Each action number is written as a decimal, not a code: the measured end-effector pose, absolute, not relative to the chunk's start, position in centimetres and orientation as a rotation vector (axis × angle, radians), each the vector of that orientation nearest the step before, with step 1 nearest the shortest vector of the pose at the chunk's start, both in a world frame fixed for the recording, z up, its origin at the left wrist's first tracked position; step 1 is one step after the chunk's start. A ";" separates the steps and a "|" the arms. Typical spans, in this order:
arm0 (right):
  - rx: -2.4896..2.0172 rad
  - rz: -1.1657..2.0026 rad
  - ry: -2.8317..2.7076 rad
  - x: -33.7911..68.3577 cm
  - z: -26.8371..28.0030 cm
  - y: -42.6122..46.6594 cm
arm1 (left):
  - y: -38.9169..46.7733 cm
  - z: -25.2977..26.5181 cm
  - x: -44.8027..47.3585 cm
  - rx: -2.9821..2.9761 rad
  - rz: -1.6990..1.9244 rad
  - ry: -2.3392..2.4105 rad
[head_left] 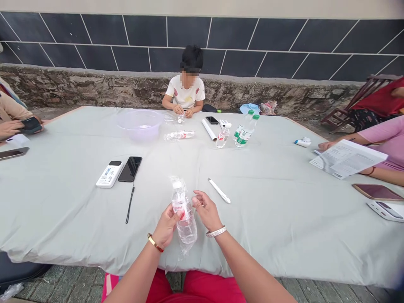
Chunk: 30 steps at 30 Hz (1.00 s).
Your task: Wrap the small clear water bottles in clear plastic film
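Observation:
My left hand [168, 225] grips a clear plastic water bottle [186, 229] around its label. The bottle has a white cap and a red and white label, and loose clear film wraps it, sticking out past the cap and the base. It leans slightly, cap away from me, above the near part of the table. Beside its right side is my right hand [206, 210], with thumb and fingers bent but apart and nothing visible between them. Just beyond that hand lies a slim white pen-shaped tool [219, 190].
A grey cloth covers the table [268, 219]. Left of the bottle lie a black phone [130, 169] and a white power bank [110, 174]. Farther off are a purple basin [140, 126], another wrapped bottle [179, 135] and green-capped bottles [247, 132]. A person [186, 94] sits opposite; others sit at both sides.

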State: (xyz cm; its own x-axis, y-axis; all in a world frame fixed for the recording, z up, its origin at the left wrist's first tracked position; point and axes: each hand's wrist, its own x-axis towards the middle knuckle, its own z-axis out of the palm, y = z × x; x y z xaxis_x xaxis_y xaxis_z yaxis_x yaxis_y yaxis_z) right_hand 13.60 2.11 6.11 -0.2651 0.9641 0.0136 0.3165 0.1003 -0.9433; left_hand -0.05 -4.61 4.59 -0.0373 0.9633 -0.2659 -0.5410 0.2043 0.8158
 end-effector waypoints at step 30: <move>-1.242 1.264 -1.603 11.3 9.1 1.8 | -7.0 3.4 -1.7 0.240 1.243 0.554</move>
